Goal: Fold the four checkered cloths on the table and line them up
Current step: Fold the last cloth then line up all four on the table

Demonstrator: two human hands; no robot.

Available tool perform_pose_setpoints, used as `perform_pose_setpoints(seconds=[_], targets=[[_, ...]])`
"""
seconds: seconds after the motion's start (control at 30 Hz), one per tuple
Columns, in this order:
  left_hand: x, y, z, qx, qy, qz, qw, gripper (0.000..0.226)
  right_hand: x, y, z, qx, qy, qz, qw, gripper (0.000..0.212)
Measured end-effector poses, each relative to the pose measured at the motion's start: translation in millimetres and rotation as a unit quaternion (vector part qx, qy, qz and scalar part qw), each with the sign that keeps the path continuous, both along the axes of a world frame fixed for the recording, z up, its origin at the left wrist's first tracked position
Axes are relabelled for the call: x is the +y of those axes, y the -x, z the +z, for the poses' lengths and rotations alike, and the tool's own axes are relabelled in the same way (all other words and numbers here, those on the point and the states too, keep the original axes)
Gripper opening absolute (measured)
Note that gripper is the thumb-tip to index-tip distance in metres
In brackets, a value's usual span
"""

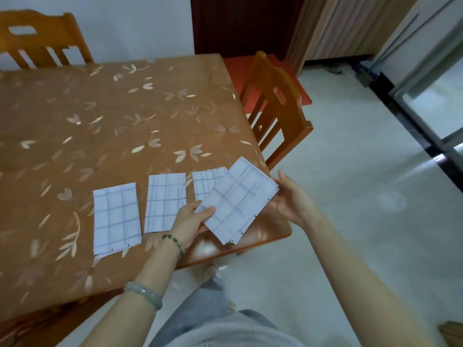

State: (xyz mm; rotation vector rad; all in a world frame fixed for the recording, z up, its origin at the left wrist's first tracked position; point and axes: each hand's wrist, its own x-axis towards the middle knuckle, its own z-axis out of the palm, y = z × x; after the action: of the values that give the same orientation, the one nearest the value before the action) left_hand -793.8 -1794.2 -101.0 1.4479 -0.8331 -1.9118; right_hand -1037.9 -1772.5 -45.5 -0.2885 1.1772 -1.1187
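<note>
Nearest you, your left forearm carries a pale green bangle (144, 294) and, at the wrist, a beaded bracelet (174, 242); your left hand (189, 221) is closed on the near left corner of the fourth checkered cloth (238, 202), thumb on top and fingers beneath; your right hand (290, 199) supports the same cloth at its right edge, fingers curled under it, palm turned up. That folded cloth is held tilted just above the desk's (112, 116) near right corner, lifted clear of the surface and covering part of the third cloth (206, 182).

Three folded cloths lie flat on the desk in a row near its front edge; the leftmost cloth (115, 217) sits well apart from the hands; the middle cloth (165, 201) lies just beside your left hand; the third shows only its upper left part.

Farther off, the leaf-patterned brown cover runs across the desk; a wooden chair (275, 108) stands at the right side, another chair (42, 38) at the far left.
</note>
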Motion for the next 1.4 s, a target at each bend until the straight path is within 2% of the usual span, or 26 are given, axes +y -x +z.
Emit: perform_pose_setpoints(seconds=[0.1, 0.27, 0.4, 0.67, 0.77, 0.87, 0.93, 1.0, 1.1, 1.17, 1.23, 1.3, 1.33, 1.4], targets=[[-14, 17, -5, 0.014, 0.001, 0.016, 1.000, 0.015, -13, -1, -12, 0.004, 0.008, 0.018, 1.000, 0.026], [-31, 39, -15, 0.024, -0.012, 0.022, 0.999, 0.017, -32, 2, -32, 0.156, -0.052, 0.066, 0.984, 0.024], [-35, 51, -20, -0.020, -0.020, -0.040, 0.999, 0.011, -54, 21, -43, 0.262, -0.069, 0.100, 0.957, 0.031], [-41, 91, -47, -0.093, -0.101, -0.081, 0.987, 0.005, -98, 51, -73, 0.354, -0.088, 0.180, 0.913, 0.025], [-38, 106, -55, -0.127, -0.118, -0.065, 0.983, 0.014, -110, 59, -90, 0.378, -0.103, 0.214, 0.895, 0.021], [-36, 115, -59, -0.134, -0.132, -0.072, 0.980, 0.042, -116, 67, -105, 0.397, -0.110, 0.239, 0.880, 0.017], [-37, 116, -60, -0.169, -0.105, -0.102, 0.975, 0.037, -119, 69, -109, 0.413, -0.105, 0.246, 0.870, 0.027], [-37, 107, -57, -0.277, -0.027, -0.149, 0.949, 0.027, -118, 68, -109, 0.484, -0.092, 0.263, 0.830, 0.040], [-38, 83, -51, -0.382, 0.118, -0.174, 0.900, 0.026, -107, 63, -109, 0.631, -0.005, 0.308, 0.712, 0.060], [-38, 65, -51, -0.452, 0.228, -0.226, 0.832, 0.038, -94, 57, -110, 0.680, 0.068, 0.387, 0.619, 0.078], [-38, 47, -60, -0.515, 0.275, -0.318, 0.747, 0.073, -79, 50, -117, 0.677, 0.112, 0.479, 0.547, 0.089], [-37, 33, -70, -0.558, 0.267, -0.392, 0.681, 0.102, -66, 46, -126, 0.662, 0.122, 0.540, 0.505, 0.095], [-36, 29, -75, -0.572, 0.259, -0.420, 0.655, 0.107, -63, 46, -131, 0.660, 0.126, 0.554, 0.492, 0.098], [-35, 24, -83, -0.573, 0.260, -0.452, 0.632, 0.105, -60, 46, -137, 0.657, 0.126, 0.569, 0.478, 0.100]])
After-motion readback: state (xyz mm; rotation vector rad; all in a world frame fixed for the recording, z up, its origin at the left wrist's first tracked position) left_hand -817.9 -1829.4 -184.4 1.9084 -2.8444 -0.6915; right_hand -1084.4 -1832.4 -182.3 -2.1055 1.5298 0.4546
